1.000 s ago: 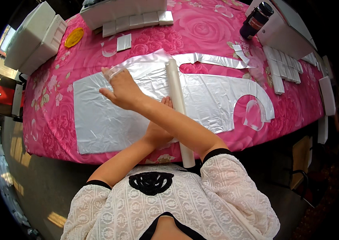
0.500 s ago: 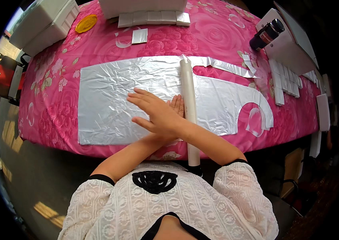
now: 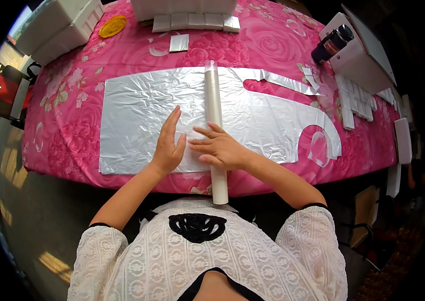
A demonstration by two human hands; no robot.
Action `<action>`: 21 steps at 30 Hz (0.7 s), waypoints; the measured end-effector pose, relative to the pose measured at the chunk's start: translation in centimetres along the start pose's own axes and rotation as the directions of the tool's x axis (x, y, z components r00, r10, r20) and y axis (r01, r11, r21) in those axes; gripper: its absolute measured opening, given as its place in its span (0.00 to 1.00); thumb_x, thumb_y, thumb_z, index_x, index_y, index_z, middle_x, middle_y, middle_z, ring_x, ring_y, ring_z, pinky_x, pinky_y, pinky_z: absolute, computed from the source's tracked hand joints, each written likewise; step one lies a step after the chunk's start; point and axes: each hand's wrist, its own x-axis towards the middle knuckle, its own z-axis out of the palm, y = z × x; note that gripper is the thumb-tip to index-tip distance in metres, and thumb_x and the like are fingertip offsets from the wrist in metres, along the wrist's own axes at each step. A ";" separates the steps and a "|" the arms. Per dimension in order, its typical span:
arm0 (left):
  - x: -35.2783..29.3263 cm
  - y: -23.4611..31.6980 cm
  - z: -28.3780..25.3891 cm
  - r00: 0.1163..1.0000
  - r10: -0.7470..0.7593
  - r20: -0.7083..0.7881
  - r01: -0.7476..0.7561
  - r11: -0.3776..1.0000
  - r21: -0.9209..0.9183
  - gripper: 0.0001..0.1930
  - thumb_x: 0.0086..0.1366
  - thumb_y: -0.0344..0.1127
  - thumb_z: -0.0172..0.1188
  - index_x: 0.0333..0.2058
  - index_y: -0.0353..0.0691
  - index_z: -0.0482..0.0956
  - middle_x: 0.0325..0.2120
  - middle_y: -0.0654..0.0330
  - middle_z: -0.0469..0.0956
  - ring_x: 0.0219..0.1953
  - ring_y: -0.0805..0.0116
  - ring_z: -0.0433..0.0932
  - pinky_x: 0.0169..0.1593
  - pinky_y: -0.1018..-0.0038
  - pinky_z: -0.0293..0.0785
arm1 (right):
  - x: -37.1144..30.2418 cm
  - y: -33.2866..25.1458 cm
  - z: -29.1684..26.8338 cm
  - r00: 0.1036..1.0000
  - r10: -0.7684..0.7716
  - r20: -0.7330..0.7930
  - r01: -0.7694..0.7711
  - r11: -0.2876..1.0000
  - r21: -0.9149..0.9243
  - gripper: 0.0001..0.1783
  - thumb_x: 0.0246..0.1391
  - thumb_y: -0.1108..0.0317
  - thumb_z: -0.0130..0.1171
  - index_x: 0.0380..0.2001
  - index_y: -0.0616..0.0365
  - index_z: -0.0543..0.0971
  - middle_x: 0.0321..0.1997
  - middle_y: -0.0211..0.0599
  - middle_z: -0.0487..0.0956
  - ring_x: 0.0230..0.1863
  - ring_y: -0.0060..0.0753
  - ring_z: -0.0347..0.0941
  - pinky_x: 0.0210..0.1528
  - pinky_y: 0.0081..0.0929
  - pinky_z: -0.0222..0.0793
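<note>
A thin silvery plastic sheet [image 3: 142,105] lies spread across the table, with strap-like cut-outs at its right end. A long pale tube [image 3: 213,95] lies across it, its near end sticking out past the table edge toward me. My right hand [image 3: 217,147] is over the tube, fingers spread and pointing left; whether it presses on the tube I cannot tell. My left hand [image 3: 169,145] is just left of the tube, over the sheet, tilted on its side with fingers stretched out. Neither hand grips anything.
A pink flowered tablecloth [image 3: 267,47] covers the table. At the back are a white box [image 3: 185,6], a row of white packets [image 3: 197,21], one loose packet [image 3: 179,43] and a yellow disc [image 3: 112,26]. On the right stand a dark flask [image 3: 332,44] and more packets [image 3: 355,100].
My arms were crossed and are now uncrossed, my left hand moving left and my right hand to the right. The tube has shifted left along the sheet.
</note>
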 end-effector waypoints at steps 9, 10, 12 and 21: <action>-10.0 -1.0 -11.8 0.869 -0.451 -0.201 0.430 0.892 -0.142 0.24 0.64 0.34 0.41 0.58 0.33 0.55 0.56 0.50 0.58 0.58 0.59 0.60 0.59 0.67 0.56 | 11.3 -2.7 1.7 0.981 -0.142 -0.129 0.162 0.974 0.161 0.24 0.54 0.51 0.48 0.46 0.59 0.73 0.50 0.42 0.72 0.56 0.44 0.63 0.58 0.39 0.55; -10.8 -0.4 -12.2 0.868 -0.456 -0.195 0.443 0.890 -0.110 0.24 0.63 0.33 0.42 0.58 0.33 0.56 0.56 0.50 0.58 0.57 0.59 0.61 0.58 0.67 0.57 | 11.9 -1.3 2.1 0.982 -0.149 -0.117 0.153 0.988 0.023 0.25 0.54 0.51 0.48 0.49 0.58 0.71 0.53 0.42 0.70 0.59 0.43 0.60 0.60 0.40 0.52; -12.2 0.5 -12.4 0.867 -0.464 -0.179 0.463 0.885 -0.052 0.25 0.62 0.32 0.44 0.57 0.32 0.56 0.55 0.49 0.59 0.56 0.58 0.62 0.57 0.67 0.59 | 13.8 -0.1 3.8 0.983 -0.183 -0.030 0.179 0.979 -0.102 0.28 0.54 0.50 0.46 0.54 0.56 0.67 0.58 0.41 0.66 0.64 0.43 0.51 0.64 0.42 0.44; -14.6 0.5 -11.8 0.740 -0.620 -0.261 0.663 0.605 0.441 0.33 0.43 0.40 0.68 0.44 0.31 0.62 0.36 0.48 0.69 0.37 0.54 0.72 0.42 0.66 0.69 | 24.2 -6.0 10.9 0.999 -0.039 0.018 0.041 0.993 -0.108 0.31 0.49 0.62 0.49 0.57 0.59 0.62 0.63 0.45 0.58 0.66 0.47 0.45 0.66 0.46 0.37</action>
